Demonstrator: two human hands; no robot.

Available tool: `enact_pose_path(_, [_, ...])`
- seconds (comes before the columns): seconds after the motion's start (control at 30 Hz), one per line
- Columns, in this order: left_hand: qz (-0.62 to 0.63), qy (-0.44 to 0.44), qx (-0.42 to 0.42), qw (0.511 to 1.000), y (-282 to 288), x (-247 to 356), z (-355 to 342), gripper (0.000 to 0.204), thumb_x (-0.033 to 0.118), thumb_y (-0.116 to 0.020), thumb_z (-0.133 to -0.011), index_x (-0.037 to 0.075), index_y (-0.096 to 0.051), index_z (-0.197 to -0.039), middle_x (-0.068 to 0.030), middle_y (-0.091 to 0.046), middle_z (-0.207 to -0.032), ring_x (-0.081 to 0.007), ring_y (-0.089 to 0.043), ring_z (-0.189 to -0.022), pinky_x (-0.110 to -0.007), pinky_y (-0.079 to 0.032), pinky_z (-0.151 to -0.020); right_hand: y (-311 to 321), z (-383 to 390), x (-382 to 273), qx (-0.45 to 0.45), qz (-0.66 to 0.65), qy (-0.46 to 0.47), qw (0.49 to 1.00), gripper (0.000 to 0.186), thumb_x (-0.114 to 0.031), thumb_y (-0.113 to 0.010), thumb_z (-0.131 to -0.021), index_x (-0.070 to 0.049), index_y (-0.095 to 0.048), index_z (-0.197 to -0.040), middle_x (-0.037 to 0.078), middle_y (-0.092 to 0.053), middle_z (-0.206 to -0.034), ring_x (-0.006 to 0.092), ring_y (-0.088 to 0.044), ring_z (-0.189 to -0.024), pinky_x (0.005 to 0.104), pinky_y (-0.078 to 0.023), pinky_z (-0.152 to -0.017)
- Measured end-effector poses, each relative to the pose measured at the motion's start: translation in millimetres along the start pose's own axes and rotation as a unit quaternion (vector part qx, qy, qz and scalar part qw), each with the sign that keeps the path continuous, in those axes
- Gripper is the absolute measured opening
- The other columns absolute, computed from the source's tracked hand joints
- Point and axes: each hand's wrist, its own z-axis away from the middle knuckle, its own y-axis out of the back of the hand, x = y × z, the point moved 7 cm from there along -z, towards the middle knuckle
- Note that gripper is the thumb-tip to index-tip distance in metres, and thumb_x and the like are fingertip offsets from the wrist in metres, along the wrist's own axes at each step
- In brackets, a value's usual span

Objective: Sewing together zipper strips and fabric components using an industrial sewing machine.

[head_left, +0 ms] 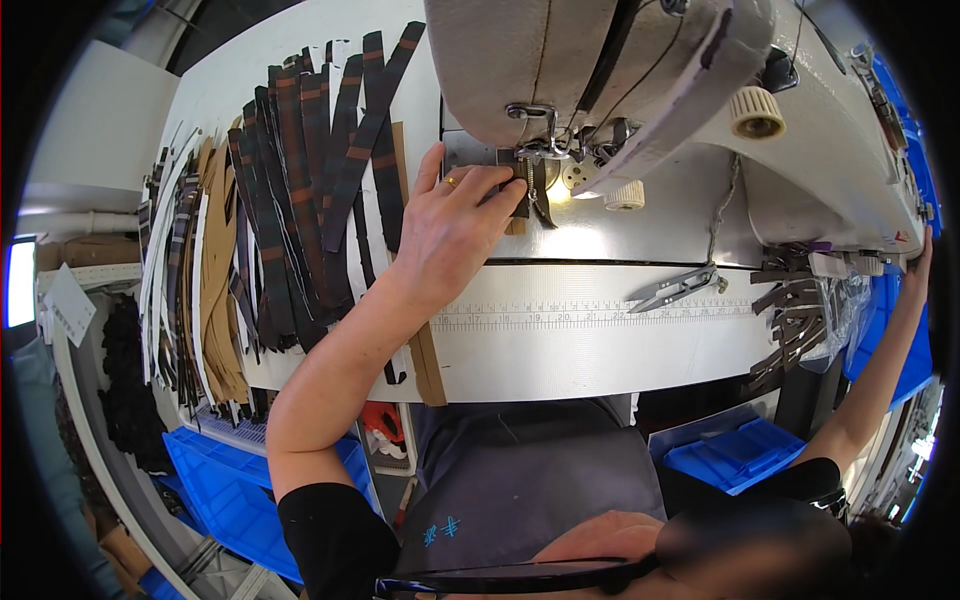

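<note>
My left hand (462,205) lies on the metal bed of a sewing machine, just in front of the presser foot (545,150). Its bent fingertips press on a short dark fabric strip with a zipper (532,185), whose far end reaches the foot; the hand covers part of it. The thumb stretches away from the fingers. At the far right, my right hand (919,262) touches the right end of the sewing machine (840,140). Most of its fingers are hidden or too near the rim to make out.
Dark checked fabric strips (290,190) and tan strips (215,290) cover the table's left side. Thread snips (675,288) lie near the ruler marking (560,315). Short dark pieces (795,320) are heaped at right. Blue bins (225,490) stand below the table.
</note>
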Motion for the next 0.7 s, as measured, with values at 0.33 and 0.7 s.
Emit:
enact_pose_path(0.33, [-0.006,-0.001,0.012,1.0,1.3,0.7,-1.1,0.026,0.008,-0.069,-0.073,0.009,-0.069,-0.099,-0.0023,-0.063,-0.1,-0.0184,-0.063,-0.09,-0.051,-0.035,-0.102,4.2,-13.4,-2.8,-0.043,0.031,0.039,0.998,0.05,-0.045,-0.059,-0.09,-0.01,-0.057,-0.126,0.006,-0.061,-0.123,0.0214,-0.058,-0.113,0.036,-0.045,-0.098])
enact_pose_path(0.7, [-0.005,-0.001,0.015,1.0,1.2,0.0,-1.7,0.028,0.007,-0.07,-0.071,0.008,-0.069,-0.099,-0.0028,-0.063,-0.1,-0.0206,-0.063,-0.088,-0.049,-0.037,-0.1,-11.0,27.4,4.6,0.0,0.007,0.057,0.998,0.046,-0.037,-0.059,-0.093,-0.005,-0.056,-0.126,0.009,-0.062,-0.121,0.0222,-0.059,-0.111,0.0372,-0.047,-0.097])
